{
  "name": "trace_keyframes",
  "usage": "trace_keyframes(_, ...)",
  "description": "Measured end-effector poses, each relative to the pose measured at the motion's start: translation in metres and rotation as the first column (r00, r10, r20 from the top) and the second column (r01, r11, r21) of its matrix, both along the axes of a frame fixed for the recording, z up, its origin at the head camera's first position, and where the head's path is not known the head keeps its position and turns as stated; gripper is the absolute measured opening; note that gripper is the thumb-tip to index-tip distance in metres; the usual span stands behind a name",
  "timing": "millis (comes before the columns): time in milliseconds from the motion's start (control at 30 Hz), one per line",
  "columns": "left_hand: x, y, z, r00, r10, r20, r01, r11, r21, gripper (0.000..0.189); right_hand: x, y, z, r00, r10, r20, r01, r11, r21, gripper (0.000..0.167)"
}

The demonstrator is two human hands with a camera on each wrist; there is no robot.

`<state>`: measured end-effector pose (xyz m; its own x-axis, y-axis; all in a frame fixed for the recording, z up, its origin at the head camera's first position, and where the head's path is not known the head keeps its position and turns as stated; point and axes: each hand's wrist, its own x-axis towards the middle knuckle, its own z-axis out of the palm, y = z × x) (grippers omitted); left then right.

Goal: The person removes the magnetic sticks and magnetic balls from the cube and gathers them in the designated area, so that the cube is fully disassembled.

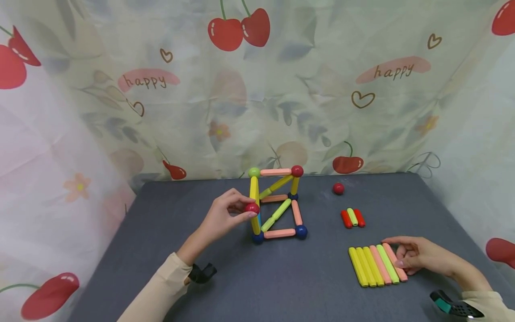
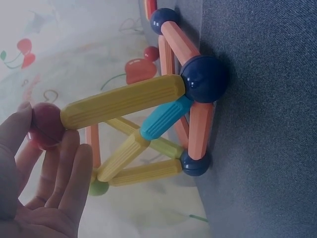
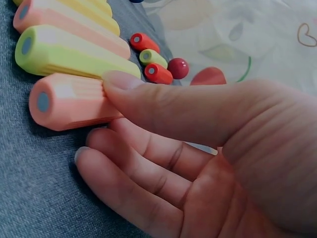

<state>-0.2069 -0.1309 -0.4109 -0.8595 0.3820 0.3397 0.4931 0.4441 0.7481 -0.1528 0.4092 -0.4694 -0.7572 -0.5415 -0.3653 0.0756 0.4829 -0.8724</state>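
My left hand [image 1: 217, 217] pinches a red ball [image 1: 251, 208] between thumb and fingers. In the left wrist view that ball [image 2: 47, 124] touches the end of a yellow magnetic stick [image 2: 124, 101], whose other end meets a dark blue ball [image 2: 205, 79] on the table. This stick belongs to a frame of sticks and balls, with a green ball [image 1: 254, 172] and another red ball [image 1: 297, 171] at its top. My right hand [image 1: 432, 257] holds a pink magnetic stick [image 3: 69, 101] between thumb and fingers, at the right end of a row of sticks.
Yellow sticks [image 1: 364, 267], another pink stick and a light green stick [image 1: 387, 264] lie side by side on the dark table [image 1: 281, 286]. Farther back lie short red and green sticks [image 1: 352, 217] and a loose red ball [image 1: 338, 188]. A printed cloth [image 1: 257, 112] hangs behind.
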Motion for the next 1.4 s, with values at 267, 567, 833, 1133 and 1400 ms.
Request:
trace_keyframes(267,0.0,0.002,0.001,1.0,0.002,0.005,-0.002,1.0,0.0,0.032,-0.002,0.002,0.006,1.0,0.013,0.027,-0.014,1.0,0.017,0.064)
trace_keyframes(567,-0.011,-0.005,0.005,0.999,0.031,0.027,-0.032,0.999,0.021,0.03,-0.021,-0.04,0.056,0.95,-0.167,-0.265,0.211,0.967,0.145,0.054)
trace_keyframes(833,-0.059,0.0,0.018,0.983,0.185,0.016,-0.185,0.982,0.034,0.031,-0.03,-0.191,0.093,0.869,-0.326,-0.372,0.313,0.945,-0.097,0.05)
trace_keyframes(1133,-0.096,0.007,0.004,0.972,0.016,0.235,-0.047,0.991,0.129,0.042,-0.027,-0.322,0.073,0.853,-0.36,-0.379,0.279,0.927,-0.252,0.05)
trace_keyframes(1400,-0.104,0.015,-0.002,0.948,-0.029,0.316,-0.041,0.976,0.213,0.045,-0.032,-0.355,0.051,0.778,-0.457,-0.43,0.335,0.882,-0.332,0.042)
